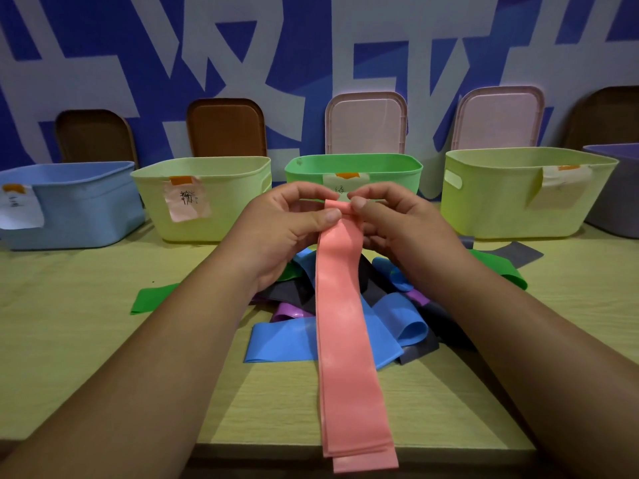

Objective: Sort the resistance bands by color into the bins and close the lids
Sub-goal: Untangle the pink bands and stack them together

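Pink flat elastic band point(345, 340) was pinched by left hand point(290, 229) and right hand point(394, 226); mixed-colour band pile point(283, 340) lay unsorted, rectangular plastic lids point(366, 122) unfitted.

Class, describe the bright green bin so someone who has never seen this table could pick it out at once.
Five bins stand in a row on the table along the blue-and-white wall. The green bin is the middle one, with a pink lid leaning behind it. Its two neighbours are pale yellow-green; it alone is vivid green.

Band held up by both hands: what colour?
The band is salmon pink, best seen in the head view.
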A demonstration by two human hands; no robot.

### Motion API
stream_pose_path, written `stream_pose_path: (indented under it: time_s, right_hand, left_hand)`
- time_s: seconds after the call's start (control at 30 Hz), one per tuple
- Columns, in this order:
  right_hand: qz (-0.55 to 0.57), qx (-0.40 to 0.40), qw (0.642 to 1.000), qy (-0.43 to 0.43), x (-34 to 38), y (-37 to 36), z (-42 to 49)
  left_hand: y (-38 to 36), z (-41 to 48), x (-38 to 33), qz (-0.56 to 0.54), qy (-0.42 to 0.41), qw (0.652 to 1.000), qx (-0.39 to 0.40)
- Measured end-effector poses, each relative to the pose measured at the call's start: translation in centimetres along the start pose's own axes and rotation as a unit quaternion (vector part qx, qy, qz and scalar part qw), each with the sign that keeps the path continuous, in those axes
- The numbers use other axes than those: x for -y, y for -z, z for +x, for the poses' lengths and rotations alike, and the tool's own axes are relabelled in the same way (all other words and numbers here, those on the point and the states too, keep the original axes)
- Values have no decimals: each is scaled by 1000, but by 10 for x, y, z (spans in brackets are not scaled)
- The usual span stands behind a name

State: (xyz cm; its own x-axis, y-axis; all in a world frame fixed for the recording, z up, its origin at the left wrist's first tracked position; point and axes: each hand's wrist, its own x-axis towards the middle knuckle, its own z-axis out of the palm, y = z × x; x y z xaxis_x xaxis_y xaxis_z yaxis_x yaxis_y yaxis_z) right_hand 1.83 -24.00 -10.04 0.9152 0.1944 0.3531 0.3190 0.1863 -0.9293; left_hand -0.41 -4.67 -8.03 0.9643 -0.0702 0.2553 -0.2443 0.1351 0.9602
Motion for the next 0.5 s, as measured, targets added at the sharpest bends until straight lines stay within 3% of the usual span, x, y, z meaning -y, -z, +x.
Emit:
stream_pose_path:
  time_s: [0.5]
  right_hand:
    - [-54,-22,998,37,1,1,-1]
  left_hand:
    - [2,0,4,-16,50,999,8]
